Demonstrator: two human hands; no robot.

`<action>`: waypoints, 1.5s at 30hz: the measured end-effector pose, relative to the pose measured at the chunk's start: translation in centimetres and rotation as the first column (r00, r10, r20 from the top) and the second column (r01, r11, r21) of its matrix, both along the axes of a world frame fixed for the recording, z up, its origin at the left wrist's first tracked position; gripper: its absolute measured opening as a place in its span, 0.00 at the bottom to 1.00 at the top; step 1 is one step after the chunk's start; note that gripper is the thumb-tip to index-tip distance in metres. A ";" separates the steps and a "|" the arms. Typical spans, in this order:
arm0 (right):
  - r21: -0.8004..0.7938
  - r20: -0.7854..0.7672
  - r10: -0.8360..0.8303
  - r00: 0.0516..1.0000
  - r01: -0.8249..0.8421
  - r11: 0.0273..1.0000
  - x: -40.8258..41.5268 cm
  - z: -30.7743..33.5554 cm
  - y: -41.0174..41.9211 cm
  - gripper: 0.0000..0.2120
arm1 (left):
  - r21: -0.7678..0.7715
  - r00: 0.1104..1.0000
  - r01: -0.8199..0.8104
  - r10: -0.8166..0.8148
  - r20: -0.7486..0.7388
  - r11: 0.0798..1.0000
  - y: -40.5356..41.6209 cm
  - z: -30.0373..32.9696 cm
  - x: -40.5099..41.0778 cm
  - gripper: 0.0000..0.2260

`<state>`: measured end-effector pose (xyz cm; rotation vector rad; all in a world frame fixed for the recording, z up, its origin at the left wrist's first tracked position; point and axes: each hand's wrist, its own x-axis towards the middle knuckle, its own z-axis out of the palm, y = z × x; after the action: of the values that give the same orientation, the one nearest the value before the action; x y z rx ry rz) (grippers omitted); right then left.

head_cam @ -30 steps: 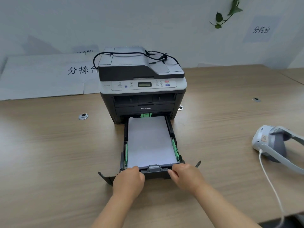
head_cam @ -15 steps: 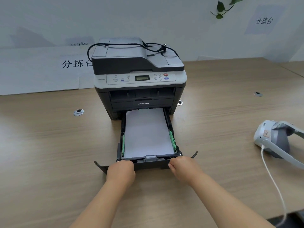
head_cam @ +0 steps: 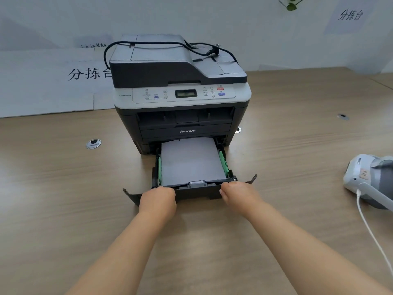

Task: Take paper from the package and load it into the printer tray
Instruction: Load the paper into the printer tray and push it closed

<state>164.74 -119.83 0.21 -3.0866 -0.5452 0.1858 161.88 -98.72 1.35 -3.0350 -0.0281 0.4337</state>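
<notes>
A grey and black printer (head_cam: pixel 180 96) stands on the wooden table. Its black paper tray (head_cam: pixel 197 193) sticks out partway from the bottom slot, with a stack of white paper (head_cam: pixel 191 160) lying flat between green guides. My left hand (head_cam: pixel 158 200) grips the tray's front edge on the left side. On the right side my right hand (head_cam: pixel 238 193) grips the same edge. The far end of the paper is hidden inside the printer. No paper package is in view.
A black power cable (head_cam: pixel 204 51) lies coiled on top of the printer. A white headset with a cable (head_cam: pixel 370 179) rests at the right. Round cable grommets (head_cam: pixel 93 143) sit in the tabletop. White sheets with printed characters (head_cam: pixel 53 81) lean against the wall behind.
Both hands have pushed the tray further into the printer; less of the paper stack shows than before.
</notes>
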 end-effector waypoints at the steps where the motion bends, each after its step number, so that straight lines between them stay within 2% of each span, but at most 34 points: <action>1: 0.005 0.002 -0.004 1.000 0.004 1.000 0.4 0.0 0.1 0.14 | -0.005 1.000 0.006 -0.006 0.007 1.000 0.1 -0.1 0.4 0.10; 4: 0.020 -0.009 -0.025 1.000 0.025 0.999 1.5 0.1 0.4 0.10 | -0.007 0.999 0.024 -0.023 0.028 1.000 0.4 -0.2 1.7 0.10; 9: -0.011 0.030 -0.019 0.999 0.019 1.000 3.8 -0.1 0.8 0.15 | 0.015 0.998 0.041 -0.042 0.057 0.999 0.9 -0.7 3.9 0.10; 17: 0.000 0.062 0.023 0.998 -0.023 1.000 8.5 -1.2 0.9 0.14 | 0.041 0.996 0.027 -0.031 0.080 0.999 1.3 -0.7 7.7 0.09; 24: -0.002 0.023 0.032 0.999 -0.032 0.999 12.1 -0.5 1.4 0.09 | 0.054 0.996 0.000 -0.005 0.093 0.999 1.5 -1.1 11.2 0.09; 33: -0.056 0.042 0.078 0.996 -0.076 0.996 15.7 -0.3 2.0 0.16 | 0.085 0.992 0.019 -0.029 0.125 0.996 1.9 -1.3 14.6 0.06; 45: -0.121 0.073 0.160 0.985 -0.150 0.981 16.0 0.0 1.8 0.16 | 0.089 0.986 0.016 -0.030 0.163 0.996 1.8 -1.4 15.0 0.07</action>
<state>180.78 -118.01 0.25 -3.1738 -0.8073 0.0940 176.90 -96.88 -0.04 -2.9730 -0.0205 0.1738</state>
